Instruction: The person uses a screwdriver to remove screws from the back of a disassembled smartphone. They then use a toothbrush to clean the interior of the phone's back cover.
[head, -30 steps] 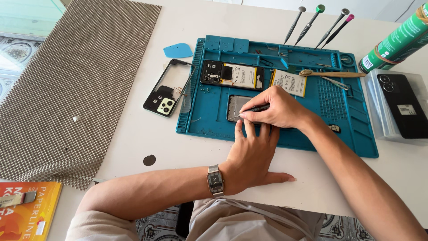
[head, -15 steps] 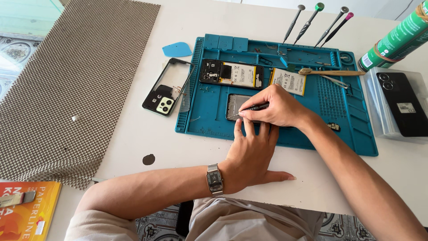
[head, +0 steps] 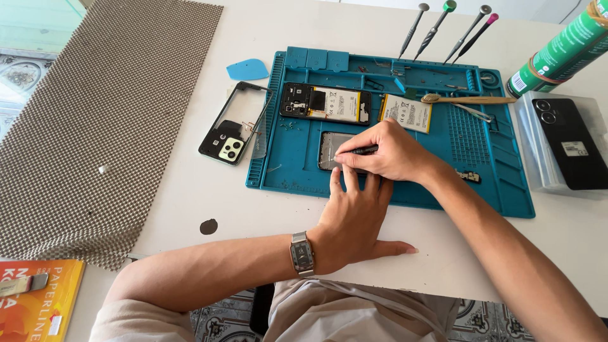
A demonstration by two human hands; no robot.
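My right hand [head: 392,152] grips a thin black tool [head: 362,151], its tip pointing left onto a dark phone part [head: 332,149] lying on the blue repair mat [head: 506,183]. My left hand [head: 354,215], with a wristwatch [head: 301,254] on the wrist, lies flat below it, fingertips pressing the near edge of that part. An opened phone body [head: 324,103] and a loose battery [head: 406,112] lie on the mat just beyond my hands.
A black phone back cover [head: 229,134] and a blue pick [head: 248,68] lie left of the mat. Several screwdrivers [head: 443,28] stand behind it, with a wooden brush [head: 468,99], a green can [head: 560,54] and a black phone [head: 567,142] at right. Grey mesh matting [head: 101,114] covers the left.
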